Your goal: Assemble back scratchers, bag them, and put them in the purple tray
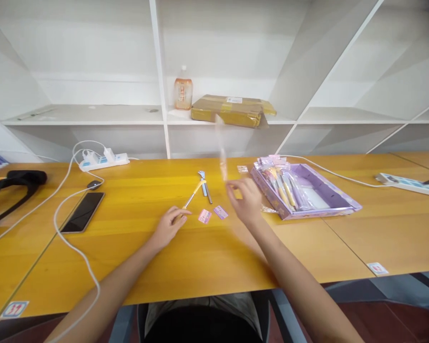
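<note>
My left hand [168, 226] is closed on the near end of a yellow back scratcher [191, 198] with a slim metal rod, slanting away over the table. Beyond its tip lies a blue back scratcher [204, 182], its head shaped like a small hand. My right hand [246, 200] pinches a clear plastic bag [222, 159], which stands up from the fingertips and is smeared by motion. Between the hands two small printed cards, a pink card [205, 216] and a purple card [220, 212], rest on the table [186, 259].
A purple tray [329, 183] on the right holds several bagged items. Left are a phone [84, 212], a white cable [79, 250], a power strip [105, 162] and a black headset [21, 183]. Behind, a shelf holds a bottle [183, 90] and a taped carton [225, 110].
</note>
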A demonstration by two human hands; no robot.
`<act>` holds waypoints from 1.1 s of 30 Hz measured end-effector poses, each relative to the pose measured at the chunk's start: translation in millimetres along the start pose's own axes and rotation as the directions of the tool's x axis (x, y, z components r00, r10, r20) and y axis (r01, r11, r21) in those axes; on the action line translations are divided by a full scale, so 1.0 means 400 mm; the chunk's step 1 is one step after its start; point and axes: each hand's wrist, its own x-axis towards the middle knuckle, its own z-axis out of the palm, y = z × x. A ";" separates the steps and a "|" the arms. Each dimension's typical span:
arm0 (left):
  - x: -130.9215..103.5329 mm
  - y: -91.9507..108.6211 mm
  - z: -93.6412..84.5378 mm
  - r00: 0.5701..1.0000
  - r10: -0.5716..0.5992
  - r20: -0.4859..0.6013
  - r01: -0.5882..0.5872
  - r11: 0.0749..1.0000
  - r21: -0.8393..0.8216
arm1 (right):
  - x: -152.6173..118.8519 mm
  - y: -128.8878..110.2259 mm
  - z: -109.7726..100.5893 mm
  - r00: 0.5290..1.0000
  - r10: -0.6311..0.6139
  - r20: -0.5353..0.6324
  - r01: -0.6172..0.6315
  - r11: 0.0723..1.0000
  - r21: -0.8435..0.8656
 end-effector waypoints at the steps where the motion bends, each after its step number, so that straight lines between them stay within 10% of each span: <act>1: -0.003 0.001 0.001 1.000 -0.017 0.004 0.017 0.999 -0.050 | 0.000 -0.045 0.012 0.993 -0.112 0.044 0.108 0.991 0.083; 5: -0.012 -0.012 0.017 0.990 -0.131 0.047 0.139 0.928 -0.346 | -0.029 -0.187 0.080 0.897 -0.384 0.218 0.336 0.914 0.227; 9: -0.012 -0.017 0.024 0.982 -0.183 0.036 0.184 0.917 -0.355 | -0.067 -0.188 0.114 0.878 -0.436 0.196 0.341 0.860 0.380; 13: -0.013 0.010 0.012 0.997 -0.074 0.012 0.075 0.990 -0.116 | -0.086 -0.145 0.115 0.988 0.018 0.152 -0.092 0.863 0.497; 15: -0.015 0.023 0.011 0.997 -0.039 0.064 0.040 0.999 -0.009 | -0.091 -0.145 0.124 0.927 0.217 0.307 -0.353 0.782 0.514; 19: -0.022 0.030 0.027 0.989 -0.011 0.150 0.018 0.999 -0.043 | -0.106 -0.176 0.157 0.765 0.239 0.598 -0.607 0.579 0.545; 25: -0.012 0.028 0.014 0.998 0.013 -0.056 -0.018 0.996 -0.083 | -0.099 -0.160 0.158 0.720 0.454 0.525 -0.688 0.367 0.626; 29: 0.000 0.023 -0.015 0.948 -0.113 -0.297 0.025 0.958 -0.286 | -0.082 -0.119 0.113 0.781 0.522 0.343 -0.599 0.470 0.649; 33: 0.014 0.017 -0.037 0.869 -0.244 -0.431 -0.016 0.856 -0.516 | -0.074 -0.126 0.069 0.854 0.190 0.484 -0.471 0.678 0.565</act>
